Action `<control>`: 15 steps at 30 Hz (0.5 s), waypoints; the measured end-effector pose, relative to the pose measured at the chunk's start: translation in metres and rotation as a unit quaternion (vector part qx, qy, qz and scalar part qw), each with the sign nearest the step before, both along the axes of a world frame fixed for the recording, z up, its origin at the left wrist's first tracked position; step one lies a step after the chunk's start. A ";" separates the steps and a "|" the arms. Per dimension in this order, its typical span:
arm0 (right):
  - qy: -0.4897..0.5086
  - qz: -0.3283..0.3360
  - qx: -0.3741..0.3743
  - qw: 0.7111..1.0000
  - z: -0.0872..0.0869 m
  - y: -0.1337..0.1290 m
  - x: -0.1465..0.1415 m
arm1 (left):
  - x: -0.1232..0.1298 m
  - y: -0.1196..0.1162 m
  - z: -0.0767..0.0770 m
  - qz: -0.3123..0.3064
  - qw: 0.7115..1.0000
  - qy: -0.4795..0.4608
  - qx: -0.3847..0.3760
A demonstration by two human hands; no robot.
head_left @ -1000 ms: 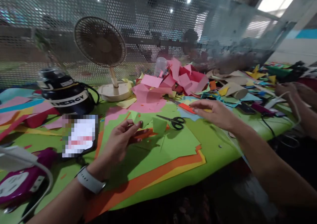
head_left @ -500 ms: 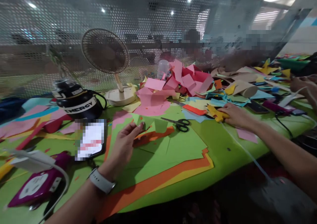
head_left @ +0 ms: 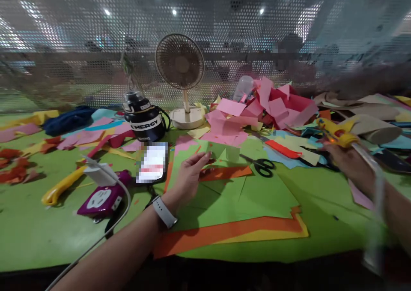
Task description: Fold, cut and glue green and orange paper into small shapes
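Note:
My left hand [head_left: 188,175], with a pale watch strap at the wrist, pinches a small folded green paper piece [head_left: 232,154] over the paper stack. An orange paper strip [head_left: 231,172] lies just under its fingers. My right hand [head_left: 349,164] is closed around a yellow glue gun [head_left: 340,133], raised over the right side of the table. From the gun's rear hangs a pale, motion-blurred strip [head_left: 376,226]. Black-handled scissors [head_left: 263,167] rest at the far edge of the stack of green, orange and yellow sheets [head_left: 257,201].
Behind the stack stand a fan [head_left: 188,118], a black bottle [head_left: 146,128] and a heap of pink paper [head_left: 276,106]. A phone [head_left: 152,162], a purple power strip [head_left: 104,199] and a second yellow tool [head_left: 62,186] lie left. An orange-red cutter-like object [head_left: 284,149] lies behind the scissors.
My right hand has lifted the glue gun off the table, and its pale strip has swung with it. My left hand keeps its pinch on the green paper. The view has turned left.

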State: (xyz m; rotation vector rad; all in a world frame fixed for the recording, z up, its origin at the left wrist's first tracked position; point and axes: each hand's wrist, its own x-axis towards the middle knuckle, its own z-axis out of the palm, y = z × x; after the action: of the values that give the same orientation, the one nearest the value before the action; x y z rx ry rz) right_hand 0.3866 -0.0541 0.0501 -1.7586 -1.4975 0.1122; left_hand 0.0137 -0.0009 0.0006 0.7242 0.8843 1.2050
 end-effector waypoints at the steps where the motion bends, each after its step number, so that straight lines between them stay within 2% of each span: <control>1: 0.087 -0.009 -0.006 0.996 0.005 0.003 -0.020 | 0.000 0.000 0.000 -0.002 1.000 -0.002 0.002; 4: 0.135 0.042 -0.028 0.990 0.011 0.011 -0.081 | 0.001 -0.002 0.003 -0.004 1.000 -0.001 0.008; 8: 0.218 0.216 -0.058 0.950 0.003 0.018 -0.144 | 0.002 -0.003 0.007 -0.004 1.000 -0.003 0.015; 11: 0.211 0.265 -0.085 0.937 -0.007 0.018 -0.169 | 0.003 -0.003 0.008 -0.001 1.000 0.001 0.026; 15: 0.210 0.277 -0.100 0.932 -0.016 0.017 -0.175 | 0.004 -0.004 0.008 -0.001 1.000 0.001 0.026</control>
State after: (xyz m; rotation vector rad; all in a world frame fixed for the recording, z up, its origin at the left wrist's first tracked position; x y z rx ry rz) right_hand 0.2114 -0.0375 0.0343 -1.2937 -1.6474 0.8985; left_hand 0.0182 -0.0046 0.0088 0.7687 0.8560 1.2298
